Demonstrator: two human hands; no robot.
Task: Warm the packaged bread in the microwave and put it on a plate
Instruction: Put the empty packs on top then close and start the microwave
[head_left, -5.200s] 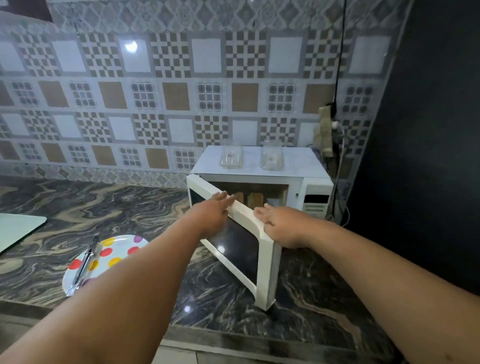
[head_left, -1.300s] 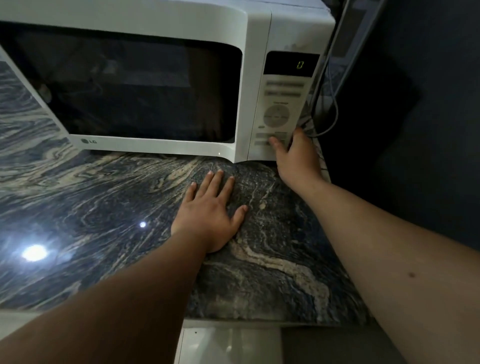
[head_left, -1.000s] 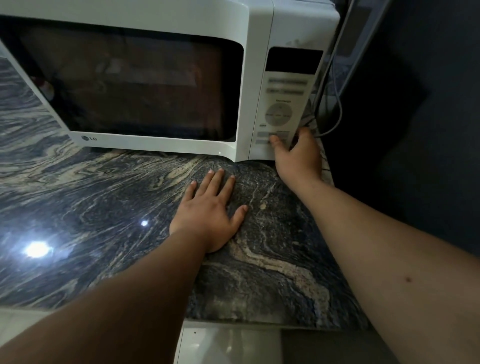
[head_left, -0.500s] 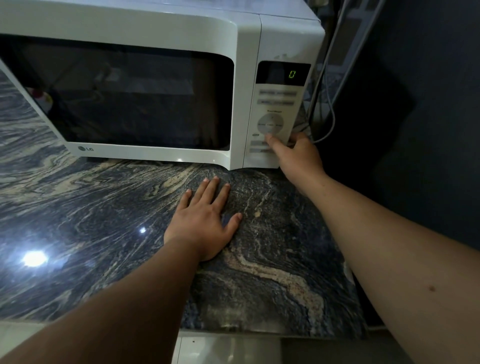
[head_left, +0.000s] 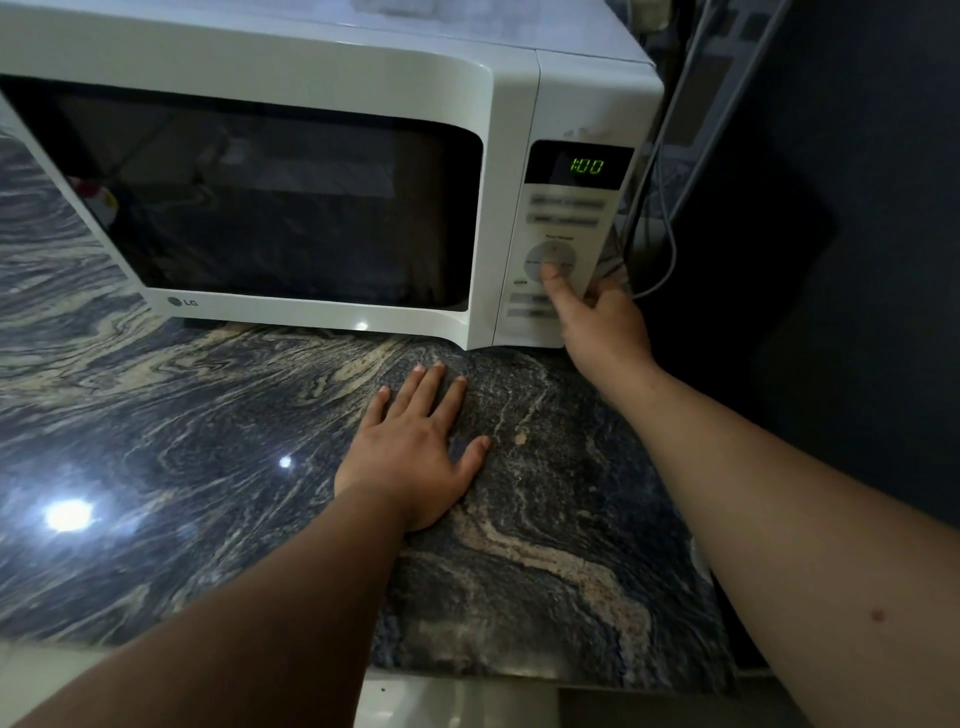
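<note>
Right hand (head_left: 602, 322) reaches to the microwave (head_left: 322, 171) control panel at 1 o'clock; thumb tip presses the round dial pad (head_left: 551, 260), other fingers curled round the panel's right edge, so it grips the microwave's side; left hand (head_left: 415, 457) lies flat, fingers straight and spread, palm down on the marble counter (head_left: 156, 415), just in front of the microwave, at centre. Counts: one microwave, door closed; one display (head_left: 587, 166) reading 1:00 in green; two hands. Packaged bread cannot be made out through the dark door window. Cables (head_left: 660, 208) hang at 2 o'clock beside the microwave; dark wall (head_left: 857, 260) at 3 o'clock; light glare on the counter at 8 o'clock.
</note>
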